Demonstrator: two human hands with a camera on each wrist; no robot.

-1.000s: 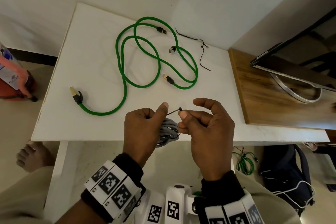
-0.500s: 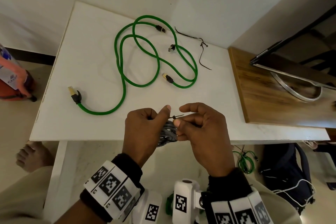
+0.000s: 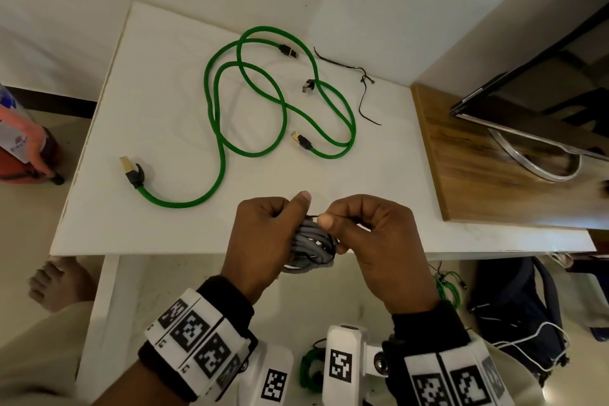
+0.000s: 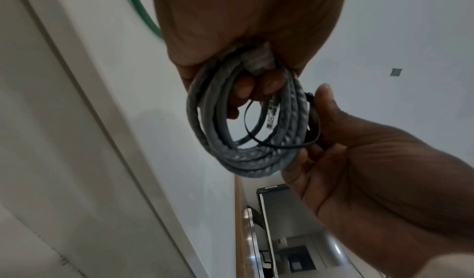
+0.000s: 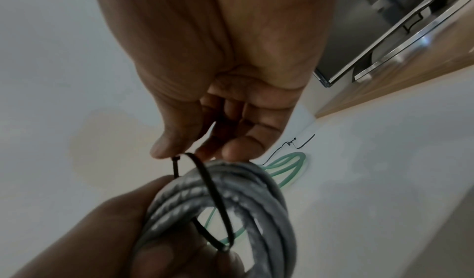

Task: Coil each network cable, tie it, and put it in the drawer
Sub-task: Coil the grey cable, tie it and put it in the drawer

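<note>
Right hand (image 3: 379,241) moved in since a second ago, pinching the black zip tie (image 5: 212,197) looped loosely round the grey coil (image 4: 246,132); left hand (image 3: 263,241) grips that coil over the counter (image 3: 164,109) edge. Tail could slip out before it cinches

left hand (image 3: 263,241) fisted, right hand (image 3: 375,250) pinching — thumbs close

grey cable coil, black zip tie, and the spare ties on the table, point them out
grey cable coil (image 4: 246,166): left wrist view, bottom curve of the bundle.
black zip tie (image 5: 216,199): right wrist view, strap crossing the coil.
spare ties (image 3: 362,99): head view, strand below the knot, on the table.
</note>
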